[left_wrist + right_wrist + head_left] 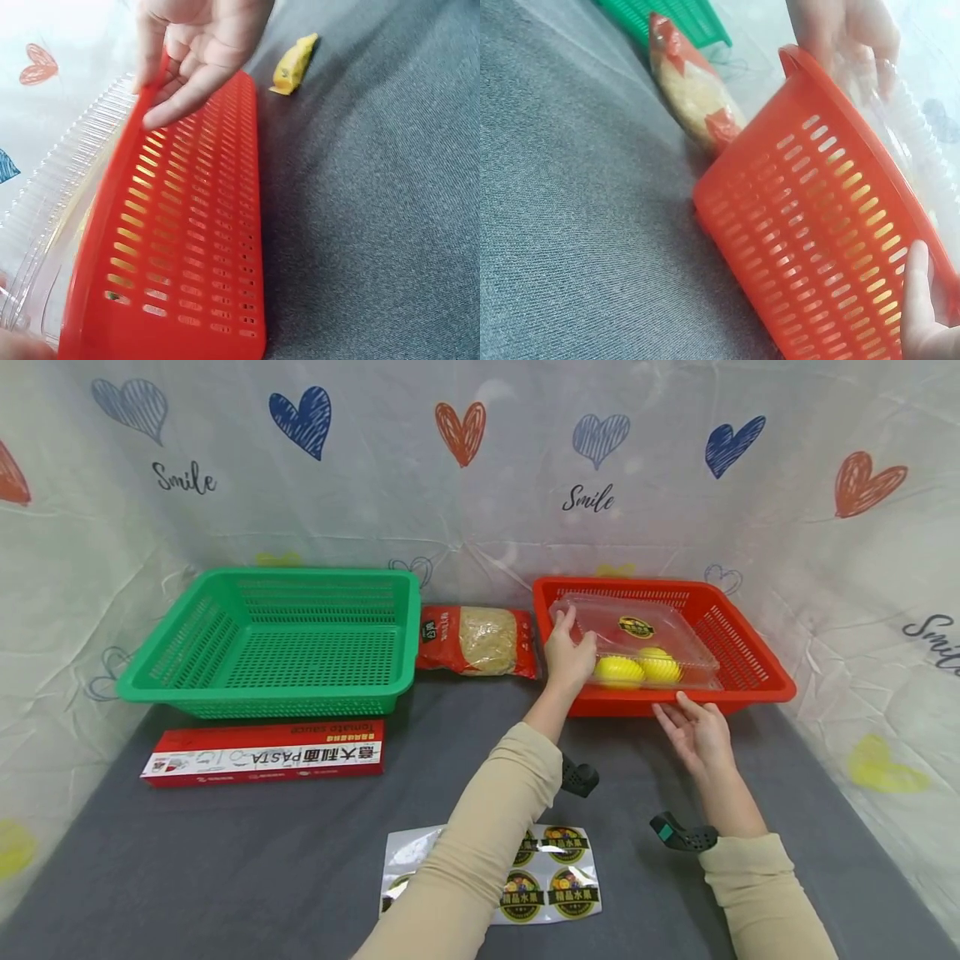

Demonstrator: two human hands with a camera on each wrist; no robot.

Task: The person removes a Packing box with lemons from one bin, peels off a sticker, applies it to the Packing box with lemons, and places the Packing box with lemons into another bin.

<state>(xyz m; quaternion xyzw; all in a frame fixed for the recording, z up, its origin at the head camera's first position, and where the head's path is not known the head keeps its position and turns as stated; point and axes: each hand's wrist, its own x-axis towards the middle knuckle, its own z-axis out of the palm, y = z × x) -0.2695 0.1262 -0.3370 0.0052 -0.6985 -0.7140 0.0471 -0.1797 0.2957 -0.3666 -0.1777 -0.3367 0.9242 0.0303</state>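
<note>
A clear plastic box [652, 610] with a round black-and-gold label on its lid lies in the red basket [757, 681]. Two yellow round pieces, one of them a ridged yellow ball [658, 667], show through its front side. My left hand [570, 652] pinches the box at its left end, and the right wrist view shows those fingers [885, 75] on the clear plastic. Lower and to the right, my right hand [697, 735] grips the basket's front rim. In the left wrist view, that hand [206, 45] curls around the red rim.
A green basket [405, 652] stands at the left, with a red pasta box [262, 753] in front of it. Between the baskets lies a red packet [483, 642] with pale contents. A sheet of round stickers [408, 852] lies nearer, partly under my left sleeve.
</note>
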